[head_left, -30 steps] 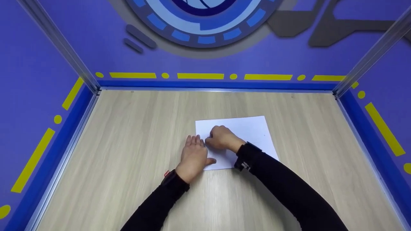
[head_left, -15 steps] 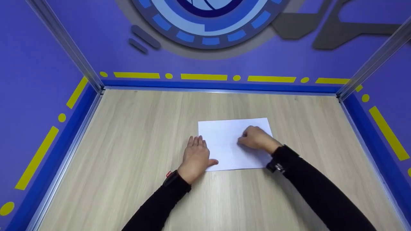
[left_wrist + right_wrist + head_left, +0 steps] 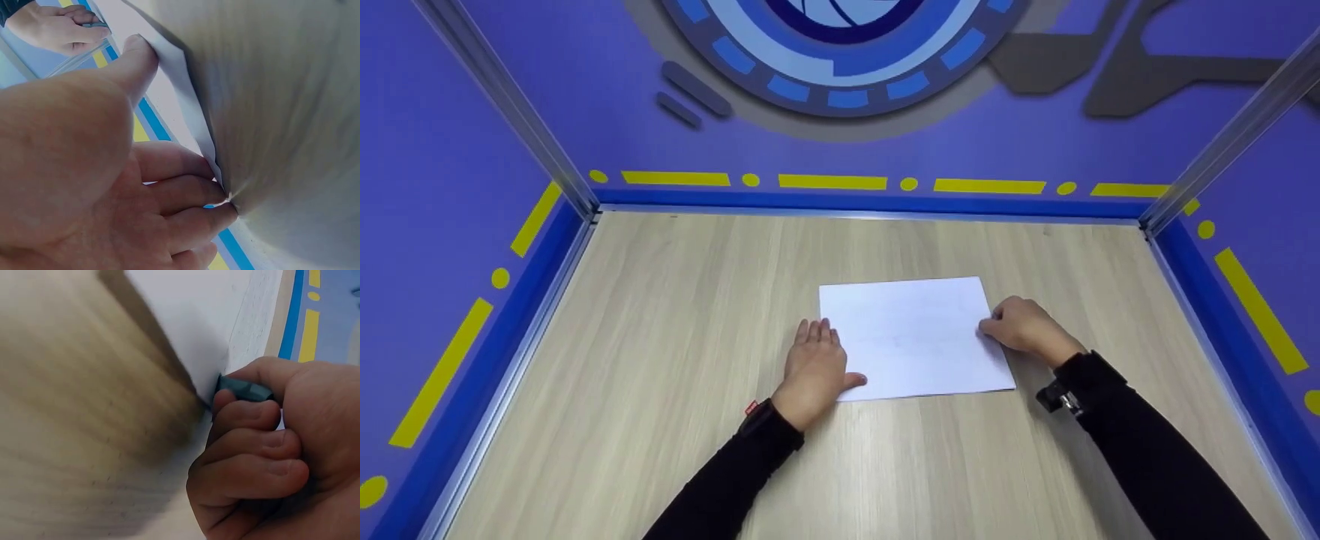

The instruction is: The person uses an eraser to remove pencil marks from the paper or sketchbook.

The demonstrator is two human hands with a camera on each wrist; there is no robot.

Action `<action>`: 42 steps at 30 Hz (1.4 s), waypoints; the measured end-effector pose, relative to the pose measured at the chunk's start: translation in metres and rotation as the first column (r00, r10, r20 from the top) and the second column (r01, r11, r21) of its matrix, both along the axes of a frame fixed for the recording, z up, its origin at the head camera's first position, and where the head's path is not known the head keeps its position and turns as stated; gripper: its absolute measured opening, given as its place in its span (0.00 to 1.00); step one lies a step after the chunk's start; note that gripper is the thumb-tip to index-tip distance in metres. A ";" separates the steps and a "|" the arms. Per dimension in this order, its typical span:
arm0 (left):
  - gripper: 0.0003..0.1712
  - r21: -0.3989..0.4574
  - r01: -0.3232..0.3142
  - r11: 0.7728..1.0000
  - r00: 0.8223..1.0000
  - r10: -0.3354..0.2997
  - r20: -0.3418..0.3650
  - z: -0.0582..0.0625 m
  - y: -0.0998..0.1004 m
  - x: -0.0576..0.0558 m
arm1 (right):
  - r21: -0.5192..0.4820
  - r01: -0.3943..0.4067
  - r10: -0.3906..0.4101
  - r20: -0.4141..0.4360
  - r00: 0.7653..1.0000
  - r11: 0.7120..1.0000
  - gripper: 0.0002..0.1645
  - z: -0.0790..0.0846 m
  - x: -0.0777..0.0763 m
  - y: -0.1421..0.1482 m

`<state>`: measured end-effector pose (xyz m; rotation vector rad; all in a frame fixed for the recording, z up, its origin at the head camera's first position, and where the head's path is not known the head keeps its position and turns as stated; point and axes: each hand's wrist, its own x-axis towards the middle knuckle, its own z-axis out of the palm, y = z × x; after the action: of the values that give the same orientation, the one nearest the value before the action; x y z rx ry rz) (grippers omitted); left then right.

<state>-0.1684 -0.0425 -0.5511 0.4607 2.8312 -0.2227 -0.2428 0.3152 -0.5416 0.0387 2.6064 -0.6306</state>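
A white sheet of paper [image 3: 911, 337] lies flat on the wooden table. My left hand [image 3: 814, 367] rests along its left edge, fingers straight and thumb out over the paper's lower left. In the left wrist view, that thumb [image 3: 135, 62] overlaps the paper near its edge. At the opposite edge, my right hand [image 3: 1027, 326] has its fingers curled. The right wrist view shows a small dark teal piece [image 3: 247, 390] pinched between thumb and forefinger, its tip right at the paper's edge; most of it is hidden in the hand, so I cannot tell its kind.
The light wooden tabletop [image 3: 697, 315] extends around the paper. A purple-blue back wall [image 3: 840, 157] and side walls with yellow markings enclose it, with metal rails [image 3: 870, 215] along their base.
My right hand has swept rightward across the paper, from near its left edge to its right edge, still pinching the teal piece. The left hand has stayed in place.
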 end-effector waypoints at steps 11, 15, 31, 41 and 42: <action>0.61 0.002 0.008 1.000 1.000 -0.008 -0.027 -0.002 -0.002 0.002 | 0.012 -0.110 0.110 -0.072 0.991 0.994 0.22 0.009 0.004 -0.030; 0.61 0.010 0.007 1.000 0.999 -0.007 -0.033 -0.003 -0.002 0.003 | -0.038 -0.174 0.167 -0.132 0.977 0.984 0.24 0.008 0.004 -0.063; 0.60 0.034 0.023 0.999 0.997 -0.021 -0.069 0.001 -0.004 0.002 | -0.014 -0.394 0.387 -0.161 0.908 0.919 0.22 -0.053 -0.031 -0.202; 0.60 0.029 0.013 0.999 0.997 -0.011 -0.077 -0.001 -0.004 0.002 | -0.053 -0.324 0.317 -0.112 0.942 0.945 0.23 -0.027 -0.017 -0.195; 0.60 0.030 0.013 0.999 0.997 -0.010 -0.081 -0.001 -0.004 0.002 | -0.049 -0.309 0.303 -0.101 0.948 0.950 0.24 -0.017 -0.012 -0.190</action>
<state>-0.1660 -0.0467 -0.5519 0.4854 2.9150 -0.2050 -0.2548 0.1247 -0.5589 -0.4170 2.6002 -0.6132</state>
